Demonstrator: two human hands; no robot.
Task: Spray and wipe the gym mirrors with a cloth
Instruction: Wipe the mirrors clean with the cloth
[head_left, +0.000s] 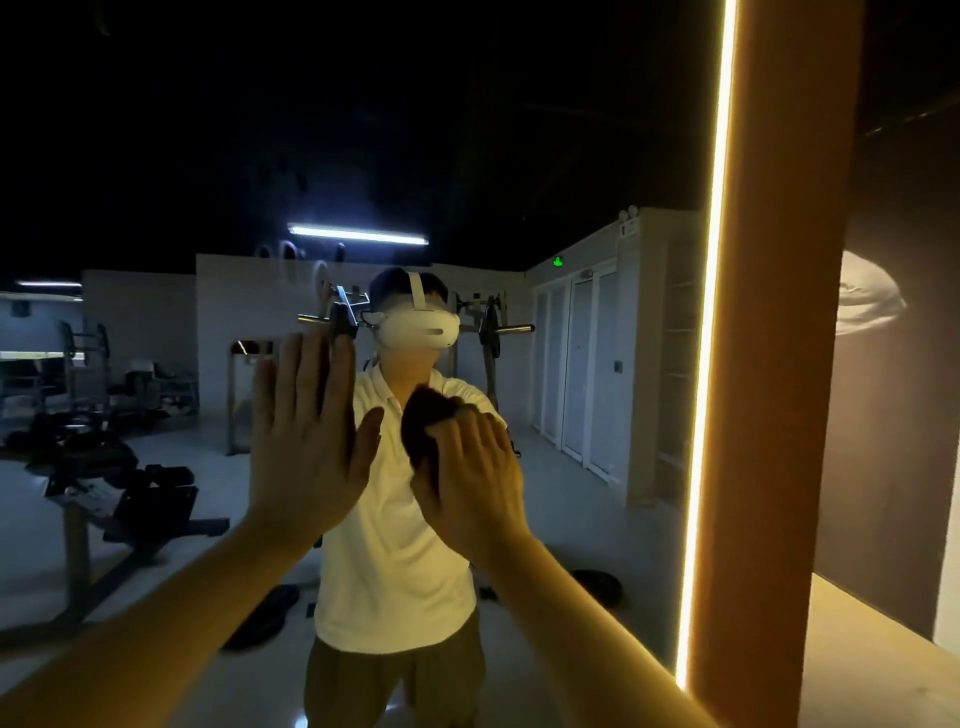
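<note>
- my left hand (306, 441): fingers straight, looks flat against the big wall mirror (597, 493), holding nothing
- crumpled dark brown cloth (423, 421): on the glass, just right of that thumb
- my right hand (467, 478): bunched round the cloth; faint smears (291, 254) sit up-left of it

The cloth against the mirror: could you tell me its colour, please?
Dark brown cloth, best in the head view.
</note>
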